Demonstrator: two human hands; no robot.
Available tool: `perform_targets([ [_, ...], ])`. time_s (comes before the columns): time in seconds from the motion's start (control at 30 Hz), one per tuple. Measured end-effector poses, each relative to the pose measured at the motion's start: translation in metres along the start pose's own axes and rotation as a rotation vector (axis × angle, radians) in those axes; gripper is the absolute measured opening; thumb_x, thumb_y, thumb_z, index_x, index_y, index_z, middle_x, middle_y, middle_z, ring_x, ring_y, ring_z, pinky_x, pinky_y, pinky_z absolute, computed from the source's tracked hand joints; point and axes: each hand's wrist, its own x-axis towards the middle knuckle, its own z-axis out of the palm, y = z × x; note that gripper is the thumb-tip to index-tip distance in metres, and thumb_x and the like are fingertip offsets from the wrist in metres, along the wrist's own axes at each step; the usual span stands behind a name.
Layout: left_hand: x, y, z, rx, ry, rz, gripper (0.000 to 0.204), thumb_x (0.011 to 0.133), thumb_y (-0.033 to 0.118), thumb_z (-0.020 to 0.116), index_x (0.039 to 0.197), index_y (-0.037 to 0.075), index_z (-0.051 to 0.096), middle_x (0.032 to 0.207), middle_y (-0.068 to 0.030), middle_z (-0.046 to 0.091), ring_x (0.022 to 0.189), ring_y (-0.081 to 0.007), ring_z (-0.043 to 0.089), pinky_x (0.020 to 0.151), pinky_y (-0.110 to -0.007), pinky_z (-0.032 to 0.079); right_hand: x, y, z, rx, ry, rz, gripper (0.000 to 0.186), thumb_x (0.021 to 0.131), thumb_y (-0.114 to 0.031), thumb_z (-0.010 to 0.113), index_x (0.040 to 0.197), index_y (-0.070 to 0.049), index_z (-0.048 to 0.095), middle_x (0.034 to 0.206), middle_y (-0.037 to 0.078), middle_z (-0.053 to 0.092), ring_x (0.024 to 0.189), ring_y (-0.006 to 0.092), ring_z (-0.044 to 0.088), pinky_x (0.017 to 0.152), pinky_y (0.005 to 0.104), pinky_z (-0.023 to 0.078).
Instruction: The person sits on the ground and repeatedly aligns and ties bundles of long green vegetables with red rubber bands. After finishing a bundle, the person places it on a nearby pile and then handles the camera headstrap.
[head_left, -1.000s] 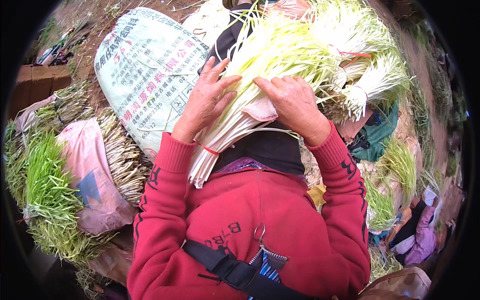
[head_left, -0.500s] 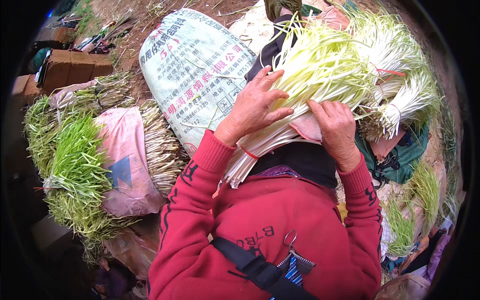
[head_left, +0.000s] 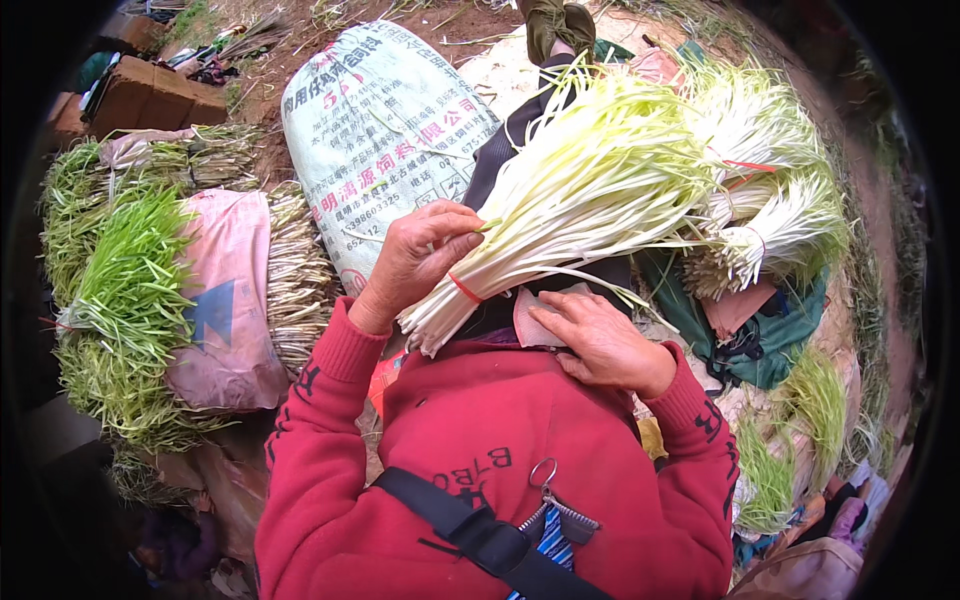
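Note:
A long bundle of pale yellow-green and white stalks (head_left: 590,190) lies slanting across my lap, tied near its white ends with a red band (head_left: 465,289). My left hand (head_left: 420,255) is closed at the bundle's left side, pinching stalks at its edge. Below the bundle, my right hand (head_left: 605,338) rests with fingers apart on a small pink cloth (head_left: 535,320) over my dark-clothed lap. More tied bundles of white-stemmed greens (head_left: 770,225) are heaped just to the right, above a green cloth (head_left: 770,345).
A white printed sack (head_left: 370,120) lies upper left. Further left are heaped greens (head_left: 130,280), pale stalks (head_left: 295,270), a pink sack (head_left: 225,350) and brown blocks (head_left: 150,100). Loose greens (head_left: 765,480) lie at right, a shoe (head_left: 550,30) at top. A person in purple (head_left: 180,540) is at lower left.
My left hand has dropped from atop the stalks to their side and closed. My right hand has moved down off the bundle onto the pink cloth. The whole view has also shifted.

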Motion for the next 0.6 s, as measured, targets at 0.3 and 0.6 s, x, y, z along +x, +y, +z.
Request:
perform_targets([
  [0.3,-0.037,0.015,0.017,0.008,0.261,0.115,0.022,0.081,0.003,0.073,0.102,0.006,0.072,0.091,-0.0089,0.064,0.08,-0.0198,0.063,0.069,-0.029,0.05,0.108,0.004,0.029,0.321,0.149,-0.012,0.024,0.086,-0.015,0.064,0.108,-0.006,0.063,0.093,0.02,0.066,0.082,0.039,0.064,0.068,0.0428,0.052],
  [0.6,-0.057,-0.051,0.004,0.254,-0.134,-0.036,0.072,0.083,0.009,0.062,0.147,0.003,0.029,0.147,-0.0233,0.035,0.139,-0.0376,0.032,0.115,-0.042,0.027,0.11,-0.006,0.048,0.088,0.211,0.066,0.017,0.095,-0.017,0.053,0.083,-0.005,0.055,0.071,0.018,0.057,0.065,0.039,0.059,0.056,0.0455,0.046],
])
